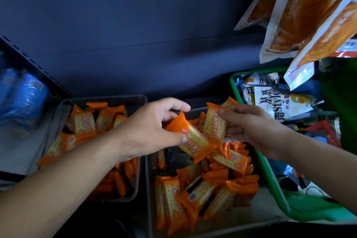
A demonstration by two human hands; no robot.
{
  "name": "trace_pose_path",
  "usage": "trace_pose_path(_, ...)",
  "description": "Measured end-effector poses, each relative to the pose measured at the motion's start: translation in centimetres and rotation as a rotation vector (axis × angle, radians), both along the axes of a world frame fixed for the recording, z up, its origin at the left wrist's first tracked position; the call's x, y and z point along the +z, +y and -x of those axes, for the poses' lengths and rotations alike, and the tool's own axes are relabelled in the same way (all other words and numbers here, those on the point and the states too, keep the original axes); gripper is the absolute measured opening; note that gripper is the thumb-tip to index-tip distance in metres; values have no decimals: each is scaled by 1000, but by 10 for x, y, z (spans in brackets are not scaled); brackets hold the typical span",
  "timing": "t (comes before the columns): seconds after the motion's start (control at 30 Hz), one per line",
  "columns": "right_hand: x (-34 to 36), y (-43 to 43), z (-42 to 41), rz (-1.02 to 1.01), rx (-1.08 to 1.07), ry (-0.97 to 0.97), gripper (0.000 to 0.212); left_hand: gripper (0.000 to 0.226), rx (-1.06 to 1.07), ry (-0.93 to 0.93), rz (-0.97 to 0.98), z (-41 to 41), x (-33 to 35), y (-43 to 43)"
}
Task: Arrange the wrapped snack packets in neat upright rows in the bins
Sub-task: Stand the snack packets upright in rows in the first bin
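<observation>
Two clear plastic bins hold orange-and-yellow cracker packets. The left bin [135,183] has packets partly standing in rows. In the right bin [149,189] the packets [202,193] lie in a loose jumble. My left hand [152,129] pinches one tilted packet [193,139] between thumb and fingers above the right bin. My right hand [251,127] holds a second packet [214,123] upright right beside it. The two held packets touch or overlap.
A green basket [270,176] with mixed snack bags stands on the right, against the right bin. Large orange snack bags [301,15] hang above it. Blue packages [23,98] sit on the shelf at the left. A dark back panel rises behind the bins.
</observation>
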State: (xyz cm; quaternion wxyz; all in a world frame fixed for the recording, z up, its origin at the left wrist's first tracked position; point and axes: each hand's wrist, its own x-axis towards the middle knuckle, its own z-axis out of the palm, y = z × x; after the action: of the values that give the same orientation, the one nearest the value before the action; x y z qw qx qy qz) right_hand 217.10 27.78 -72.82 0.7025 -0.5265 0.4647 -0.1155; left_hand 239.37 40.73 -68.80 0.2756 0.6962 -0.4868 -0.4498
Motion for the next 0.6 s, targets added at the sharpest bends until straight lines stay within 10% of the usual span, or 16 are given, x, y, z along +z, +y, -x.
trace_pose_path(0.6,7,10,-4,-274,22,-176,33,37,222,35,99,9,-27,-8)
